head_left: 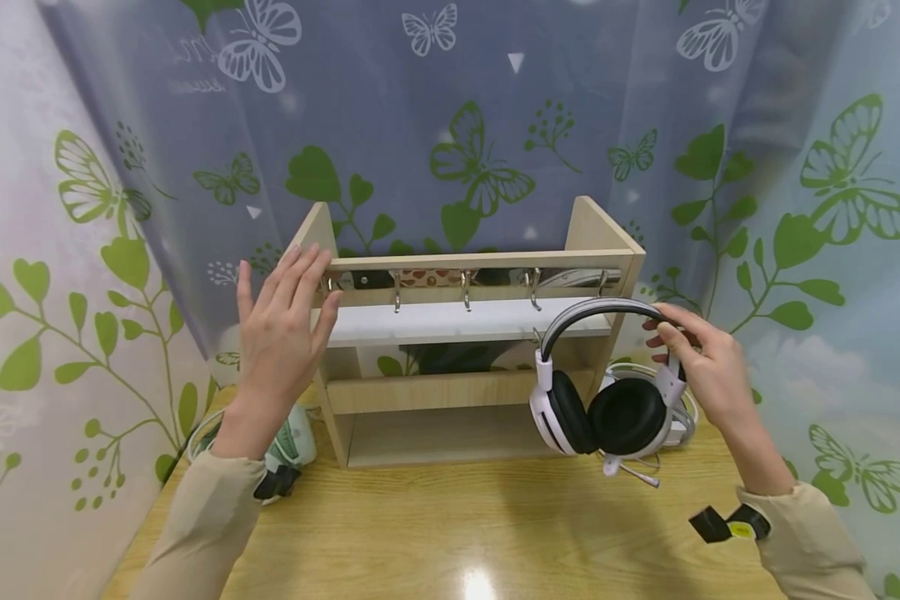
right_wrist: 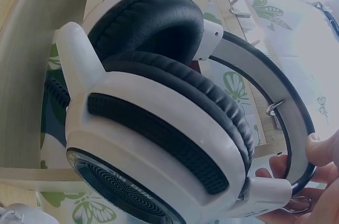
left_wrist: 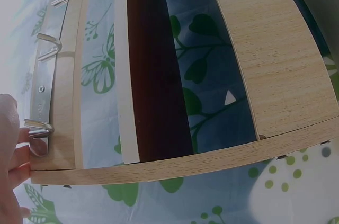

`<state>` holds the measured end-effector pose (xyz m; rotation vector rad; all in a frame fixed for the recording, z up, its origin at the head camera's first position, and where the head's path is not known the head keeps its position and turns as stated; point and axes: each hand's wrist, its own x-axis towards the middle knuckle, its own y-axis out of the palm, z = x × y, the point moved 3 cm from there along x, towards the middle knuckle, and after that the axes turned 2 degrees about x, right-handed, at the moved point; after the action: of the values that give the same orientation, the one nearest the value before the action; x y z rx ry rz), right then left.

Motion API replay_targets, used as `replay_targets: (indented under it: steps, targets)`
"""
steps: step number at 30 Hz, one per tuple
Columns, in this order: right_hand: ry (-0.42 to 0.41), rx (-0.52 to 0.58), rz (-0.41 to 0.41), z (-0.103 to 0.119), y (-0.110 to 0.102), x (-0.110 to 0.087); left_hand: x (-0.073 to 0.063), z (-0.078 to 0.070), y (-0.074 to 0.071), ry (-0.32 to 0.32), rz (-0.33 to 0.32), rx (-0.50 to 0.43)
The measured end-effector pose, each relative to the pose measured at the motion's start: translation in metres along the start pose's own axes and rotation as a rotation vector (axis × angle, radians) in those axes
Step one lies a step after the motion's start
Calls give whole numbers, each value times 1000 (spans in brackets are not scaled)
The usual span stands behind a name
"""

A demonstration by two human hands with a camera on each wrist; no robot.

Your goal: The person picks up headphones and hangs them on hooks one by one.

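White over-ear headphones (head_left: 558, 417) with black ear cushions are in front of the right side of a small wooden shelf (head_left: 450, 392). My right hand (head_left: 708, 358) pinches the right side of their headband between thumb and fingers, as the right wrist view also shows. The ear cups dangle below the band, and a thin microphone boom (head_left: 640, 477) sticks out underneath. At the shelf's upper left corner lies my left hand (head_left: 279, 325), fingers extended, close to the leftmost hook (left_wrist: 39, 127). A metal strip with several hooks (head_left: 465, 292) runs along the shelf's top rail.
Behind the headphones, a coiled white cable (head_left: 690, 408) lies on the wooden table (head_left: 420, 533). A pale green and white item (head_left: 298, 433) with a cord stands left of the shelf. Curtains (head_left: 390, 125) patterned with leaves and butterflies hang close around the table.
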<state>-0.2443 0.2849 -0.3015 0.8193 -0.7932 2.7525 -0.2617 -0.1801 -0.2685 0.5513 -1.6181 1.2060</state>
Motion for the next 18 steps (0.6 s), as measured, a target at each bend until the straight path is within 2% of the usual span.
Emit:
replay_targets:
  steps: [9,18]
  targets:
    - [6,6,31,-2,0,4,-1,0,0,4,-5,0]
    - [-21,6,59,-6,-1,8,-1,0,1,4,-15,-3]
